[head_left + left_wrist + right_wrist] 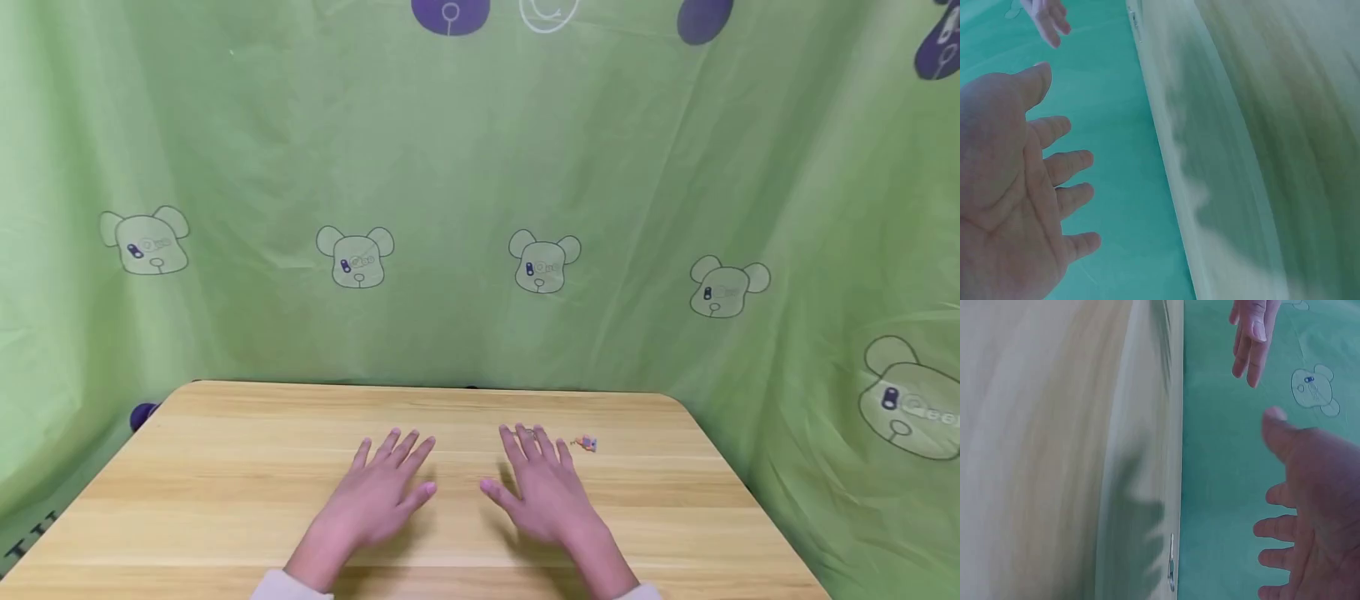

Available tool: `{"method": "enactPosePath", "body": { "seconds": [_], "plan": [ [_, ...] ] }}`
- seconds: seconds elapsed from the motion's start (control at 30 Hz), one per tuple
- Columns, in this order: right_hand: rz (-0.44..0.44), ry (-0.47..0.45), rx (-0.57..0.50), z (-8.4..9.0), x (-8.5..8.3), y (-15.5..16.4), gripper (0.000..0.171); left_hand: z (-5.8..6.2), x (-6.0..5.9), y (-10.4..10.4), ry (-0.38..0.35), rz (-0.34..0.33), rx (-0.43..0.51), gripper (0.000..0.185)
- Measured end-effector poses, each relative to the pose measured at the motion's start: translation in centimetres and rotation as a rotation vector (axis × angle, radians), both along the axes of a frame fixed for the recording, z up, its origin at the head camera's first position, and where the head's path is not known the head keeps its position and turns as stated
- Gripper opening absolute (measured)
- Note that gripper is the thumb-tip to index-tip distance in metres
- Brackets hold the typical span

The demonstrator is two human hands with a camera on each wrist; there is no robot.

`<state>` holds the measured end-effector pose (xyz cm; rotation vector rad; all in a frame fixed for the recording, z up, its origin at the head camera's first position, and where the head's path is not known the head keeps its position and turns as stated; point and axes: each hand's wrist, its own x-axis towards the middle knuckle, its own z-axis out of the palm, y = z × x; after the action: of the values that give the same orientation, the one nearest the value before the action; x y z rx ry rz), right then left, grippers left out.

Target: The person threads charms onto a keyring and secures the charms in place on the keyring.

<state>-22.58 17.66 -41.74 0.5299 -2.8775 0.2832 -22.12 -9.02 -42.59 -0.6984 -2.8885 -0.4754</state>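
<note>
My left hand (384,487) and right hand (542,483) are over the middle of a light wooden table (225,483), palms down, fingers straight and spread, holding nothing. A tiny orange and grey trinket (586,443) lies on the table just right of the right hand's fingertips, apart from them. The left wrist view shows the left palm (1016,187) open with the right hand's fingertips (1047,22) beyond. In the right wrist view the right hand (1313,519) is open, and the left hand's fingers (1250,337) are above it. Both wrist views are blurred.
A green cloth (480,208) printed with bear heads hangs behind and around the table. A dark purple patch (142,414) shows at the table's back left corner. The table's rounded back right corner (678,404) is near the trinket.
</note>
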Motion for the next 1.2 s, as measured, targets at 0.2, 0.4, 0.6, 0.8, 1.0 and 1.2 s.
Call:
{"method": "enactPosePath", "body": {
  "seconds": [0.2,0.4,0.6,0.8,1.0,1.2],
  "plan": [
    [-0.021,-0.018,-0.009,0.1,-0.6,1.5,0.081,0.0,-1.0,1.1,-0.009,-0.058,-0.019,0.064],
    [-0.036,-0.050,-0.012,0.7,-1.1,3.5,0.081,0.0,-2.2,2.8,-0.009,-0.102,-0.064,0.064],
    [-0.057,-0.085,-0.024,1.2,-1.7,6.0,0.080,0.0,-3.7,4.9,-0.013,-0.140,-0.111,0.062],
    [-0.064,-0.087,0.005,1.3,-2.8,8.4,0.080,-0.2,-5.5,6.9,-0.056,-0.157,-0.161,0.061],
    [-0.068,-0.096,0.015,1.0,-4.4,10.3,0.076,-0.5,-7.2,8.5,-0.057,-0.175,-0.184,0.059],
    [-0.077,-0.140,-0.005,0.3,-5.6,11.7,0.068,-0.8,-8.4,9.7,-0.094,-0.186,-0.189,0.058]
  ]
}}
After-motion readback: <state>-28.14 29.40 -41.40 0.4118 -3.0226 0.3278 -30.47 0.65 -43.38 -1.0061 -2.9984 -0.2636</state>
